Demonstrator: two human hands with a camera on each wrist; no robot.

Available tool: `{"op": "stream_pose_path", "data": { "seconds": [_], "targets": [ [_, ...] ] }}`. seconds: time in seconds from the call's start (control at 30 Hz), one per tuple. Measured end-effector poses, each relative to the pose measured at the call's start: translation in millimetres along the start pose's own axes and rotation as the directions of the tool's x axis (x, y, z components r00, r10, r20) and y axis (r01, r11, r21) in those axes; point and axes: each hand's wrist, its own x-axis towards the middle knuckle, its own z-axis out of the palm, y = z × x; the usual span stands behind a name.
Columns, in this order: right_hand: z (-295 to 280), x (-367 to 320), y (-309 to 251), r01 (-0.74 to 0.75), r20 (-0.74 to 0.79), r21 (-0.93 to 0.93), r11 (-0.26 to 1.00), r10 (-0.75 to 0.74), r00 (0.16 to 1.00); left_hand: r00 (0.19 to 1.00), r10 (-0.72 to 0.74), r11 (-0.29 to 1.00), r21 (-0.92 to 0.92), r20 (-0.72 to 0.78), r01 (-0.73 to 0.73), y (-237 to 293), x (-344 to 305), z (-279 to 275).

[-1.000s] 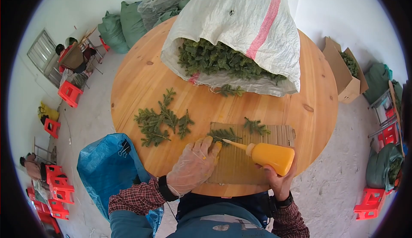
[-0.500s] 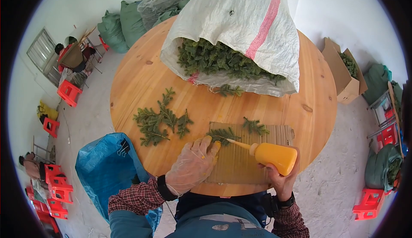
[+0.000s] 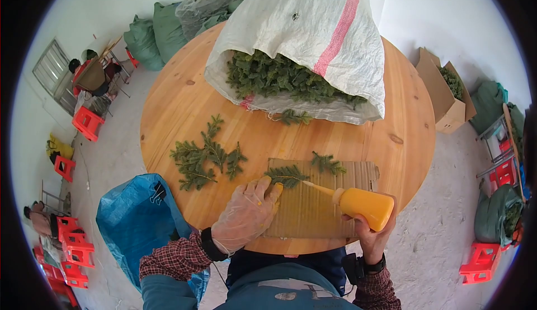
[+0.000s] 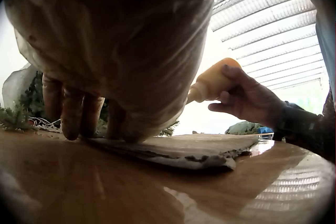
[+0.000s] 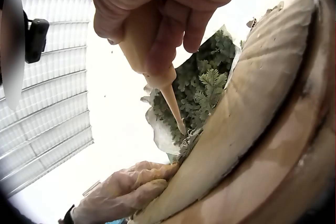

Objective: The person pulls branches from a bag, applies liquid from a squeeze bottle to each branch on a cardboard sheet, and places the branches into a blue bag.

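Observation:
My right hand (image 3: 372,234) grips a squeeze bottle (image 3: 366,206) of yellow-orange liquid, tilted with its long nozzle pointing left. The nozzle tip is right at the right end of a green fir sprig (image 3: 288,175). This sprig lies over the left edge of a corrugated cardboard sheet (image 3: 313,215). My left hand (image 3: 243,215), in a clear plastic glove with yellow smears, pinches the sprig at its near left side with bent fingers. A second fir sprig (image 3: 328,163) lies at the back of the cardboard.
Several loose fir sprigs (image 3: 193,161) lie on the round wooden table (image 3: 403,159) at left. Behind them stands a white woven sack (image 3: 302,41) full of fir greenery. A blue bag (image 3: 137,220) hangs at the table's left edge. Red stools (image 3: 88,123) stand beyond.
The right hand has drawn the bottle rightward, its nozzle tip sliding along the sprig to the right end. The left hand stays by the sprig. The head view has shifted slightly.

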Motion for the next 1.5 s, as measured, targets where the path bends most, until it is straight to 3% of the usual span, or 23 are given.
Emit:
{"op": "stream_pose_path", "data": {
  "seconds": [0.1,0.4,0.67,0.8,0.9,0.93,1.0,1.13,1.23,1.37,1.43,1.5],
  "targets": [
    [0,-1,0,0.085,-0.048,-0.084,0.993,-0.090,0.995,1.000,0.007,1.000,0.018,-0.026,-0.007,0,0,0],
    [-12,-6,2,0.084,-0.064,-0.133,0.988,-0.093,0.994,0.999,0.009,0.998,0.059,-0.032,-0.007,0,0,-1],
    [-27,-12,16,0.083,-0.174,0.061,0.995,-0.071,0.982,0.988,-0.011,0.996,-0.093,-0.156,-0.004,-9,26,-22],
    [-16,-12,24,0.094,-0.318,0.252,0.963,-0.009,0.948,0.958,0.091,0.978,-0.157,-0.273,-0.138,-13,44,-7],
    [-16,-14,24,0.062,-0.339,0.335,0.940,0.059,0.939,0.995,0.069,0.982,-0.169,-0.071,-0.080,-22,41,-2],
    [-19,-16,24,0.065,-0.344,0.334,0.940,0.058,0.937,0.995,0.074,0.982,-0.169,-0.071,-0.085,-27,38,-5],
    [-27,-21,21,0.030,-0.296,0.326,0.945,0.071,0.953,0.997,-0.047,0.997,0.057,-0.057,0.051,-42,27,-14],
    [-35,-21,20,0.021,-0.253,0.351,0.936,0.073,0.965,0.979,-0.196,0.942,0.269,-0.050,0.202,-67,17,-22],
    [-43,-23,22,0.040,-0.247,0.365,0.930,0.055,0.967,0.960,-0.042,0.971,0.213,-0.276,0.104,-66,21,-38],
    [-50,-24,21,0.110,-0.267,0.375,0.921,-0.006,0.964,0.955,0.049,0.995,0.103,-0.293,-0.019,-32,59,-49],
    [-52,-25,18,0.176,-0.297,0.398,0.900,-0.054,0.953,0.955,0.174,0.981,-0.041,-0.239,-0.189,-10,81,-43],
    [-57,-28,17,0.186,-0.320,0.389,0.902,-0.057,0.946,0.959,0.223,0.974,0.004,-0.177,-0.226,15,100,-28]
  ]
}}
